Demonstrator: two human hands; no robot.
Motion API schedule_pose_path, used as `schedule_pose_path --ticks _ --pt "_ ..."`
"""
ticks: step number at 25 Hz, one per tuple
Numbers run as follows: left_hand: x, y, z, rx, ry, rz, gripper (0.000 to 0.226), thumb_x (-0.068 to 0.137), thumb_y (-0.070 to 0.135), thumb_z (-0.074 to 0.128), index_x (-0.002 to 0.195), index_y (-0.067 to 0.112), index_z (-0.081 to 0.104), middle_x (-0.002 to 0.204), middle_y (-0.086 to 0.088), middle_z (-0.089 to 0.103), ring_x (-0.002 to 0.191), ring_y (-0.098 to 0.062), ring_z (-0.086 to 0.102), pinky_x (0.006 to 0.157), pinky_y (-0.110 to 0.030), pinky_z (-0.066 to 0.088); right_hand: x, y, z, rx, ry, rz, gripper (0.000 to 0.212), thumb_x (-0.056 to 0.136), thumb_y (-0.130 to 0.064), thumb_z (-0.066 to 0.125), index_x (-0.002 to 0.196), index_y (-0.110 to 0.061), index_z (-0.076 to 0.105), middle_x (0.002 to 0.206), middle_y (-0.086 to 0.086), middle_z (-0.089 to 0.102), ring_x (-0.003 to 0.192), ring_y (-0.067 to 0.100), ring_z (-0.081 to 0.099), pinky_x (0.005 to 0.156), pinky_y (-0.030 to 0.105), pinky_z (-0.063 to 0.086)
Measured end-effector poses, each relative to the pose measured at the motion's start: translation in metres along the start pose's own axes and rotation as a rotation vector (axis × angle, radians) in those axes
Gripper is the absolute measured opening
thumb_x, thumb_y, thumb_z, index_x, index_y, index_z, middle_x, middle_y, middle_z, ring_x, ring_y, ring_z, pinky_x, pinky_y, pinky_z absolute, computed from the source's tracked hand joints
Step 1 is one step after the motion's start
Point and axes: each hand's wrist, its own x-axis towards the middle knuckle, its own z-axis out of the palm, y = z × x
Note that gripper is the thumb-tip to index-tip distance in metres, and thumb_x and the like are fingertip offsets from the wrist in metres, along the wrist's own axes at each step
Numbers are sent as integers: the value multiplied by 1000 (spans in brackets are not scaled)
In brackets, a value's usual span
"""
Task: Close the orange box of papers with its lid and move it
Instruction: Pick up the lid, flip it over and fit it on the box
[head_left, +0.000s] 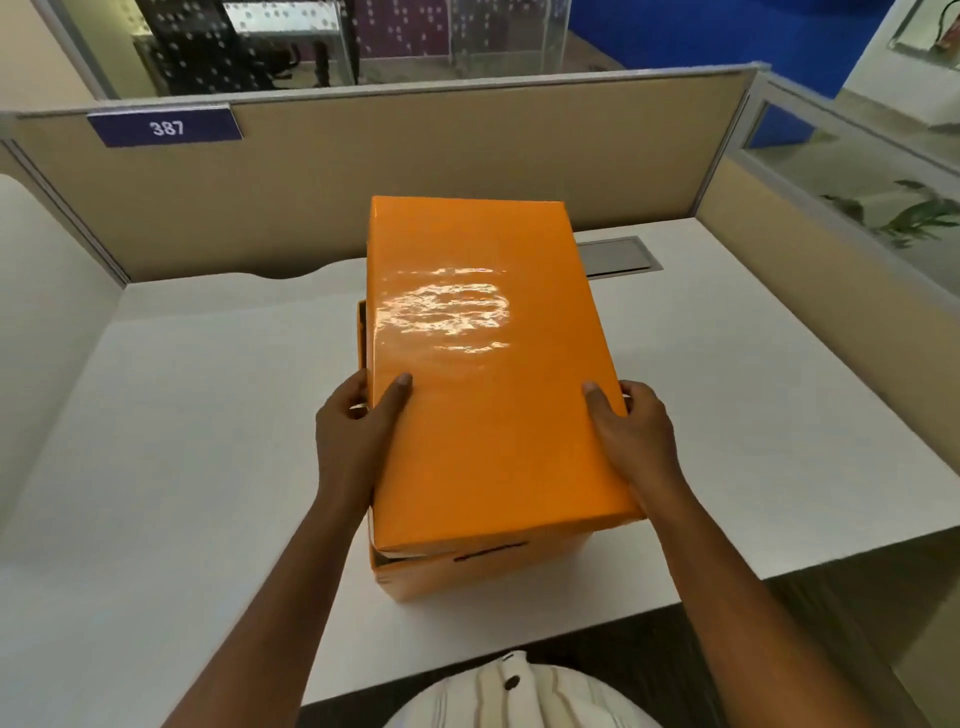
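Desk: white top (182, 415) in a cubicle, tan partition (415, 156) behind and on the right side, glass above the right partition.
Tag: blue plate reading 387 (165, 128) at the partition's top left.
Grommet: grey cable flap (618, 258) set into the desk, just behind the box on the right.
Plant: green leaves (914, 213) seen through the right glass.
Box: orange (467, 577), sits on the desk near the front edge, about centre. Only its near wall and a strip of the left rim show; a dark slot handle is on the near wall.
Lid: orange, glossy (483, 374), over the box, not seated. Skewed and tilted; near-left corner rides above the rim with a gap, something white visible in the gap. Box's left rim sticks out past the lid's left edge.
Papers: cannot tell beyond that white sliver.
Left hand: (358, 431) clamped on the lid's left edge near the front, thumb on top, fingers wrapped down the side.
Right hand: (631, 431) same grip on the right edge, thumb on top, fingers over the side.
Person: striped light shirt (519, 696) at bottom of view, both forearms bare.
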Motion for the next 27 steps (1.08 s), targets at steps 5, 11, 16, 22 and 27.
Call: schedule_pose_path --ticks 5,11,16,22,27 --pt "-7 -30 2 207 -84 -151 82 75 67 55 146 35 30 149 -2 43 128 -33 48 100 -57 44 2 26 16 16 -5 -80 51 85 -56 51 123 -23 49 120 3 60 90 15 53 76 32 42" --pt "-3 -42 -5 224 -63 -154 74 83 63 47 147 37 24 149 -2 44 124 -34 53 95 -54 46 3 34 39 52 -24 -84 46 86 -53 51 119 -21 51 115 2 62 89 15 56 74 29 42" --pt "-4 -46 -2 197 -47 -201 75 78 64 46 146 38 29 146 -2 47 121 -34 55 92 -51 48 8 33 44 -29 11 -116 48 86 -52 51 118 -16 55 117 6 63 97 24 61 82 35 49" --pt "7 -56 -2 182 -8 -176 66 79 61 46 141 38 36 142 -3 52 114 -29 58 91 -50 49 12 30 61 -206 69 -148 60 88 -57 41 129 -14 45 126 9 56 109 28 57 87 42 50" --pt "10 -67 -2 171 18 -148 65 79 58 48 137 32 41 141 -3 51 104 -15 51 88 -41 45 13 31 69 -303 98 -133 62 87 -60 37 131 -17 42 129 9 53 110 29 57 84 41 50"
